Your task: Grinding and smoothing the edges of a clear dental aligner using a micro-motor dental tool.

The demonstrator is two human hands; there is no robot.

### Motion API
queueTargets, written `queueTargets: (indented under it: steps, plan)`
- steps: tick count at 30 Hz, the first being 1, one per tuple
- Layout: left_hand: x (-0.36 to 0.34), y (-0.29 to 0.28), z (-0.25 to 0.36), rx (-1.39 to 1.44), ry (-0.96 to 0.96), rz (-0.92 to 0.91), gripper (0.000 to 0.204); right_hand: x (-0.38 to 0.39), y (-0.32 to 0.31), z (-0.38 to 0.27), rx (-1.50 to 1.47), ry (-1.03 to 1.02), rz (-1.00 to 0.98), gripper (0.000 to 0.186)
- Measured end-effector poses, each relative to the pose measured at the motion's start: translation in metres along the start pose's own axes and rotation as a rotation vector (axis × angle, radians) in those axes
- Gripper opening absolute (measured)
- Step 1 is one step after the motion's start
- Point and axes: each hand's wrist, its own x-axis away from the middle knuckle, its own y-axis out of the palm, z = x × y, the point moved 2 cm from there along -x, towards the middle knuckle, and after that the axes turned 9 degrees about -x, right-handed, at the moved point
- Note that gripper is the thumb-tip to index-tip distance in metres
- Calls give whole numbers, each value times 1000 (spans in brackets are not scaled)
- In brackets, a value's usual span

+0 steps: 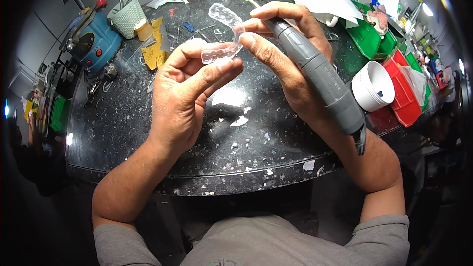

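Left grip pinches clear arch (opening leftward); right grip clasps handpiece, axis slanting, tip up-left.

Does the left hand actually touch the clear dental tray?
Touching. The head view shows the left hand pinching the clear dental tray near one end, between thumb and fingers.

Glossy plastic aligner, matt handpiece.
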Motion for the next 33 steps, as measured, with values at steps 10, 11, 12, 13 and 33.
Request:
queueTargets:
  steps: [10,11,12,13,33]
  plan:
    - [-1,-8,0,-49,6,3,17,1,-2,-1,116,-28,-38,28]
    - [-2,-8,0,-49,5,4,17,1,-2,-1,133,-25,-37,28]
    - [-2,-8,-1,-59,14,13,16,2,-2,-1,149,-22,-37,27]
    - [-2,-8,0,-71,26,23,15,2,-1,-1,145,-23,-38,27]
    - [-2,-9,-3,-106,50,33,19,11,12,-4,41,65,-141,30]
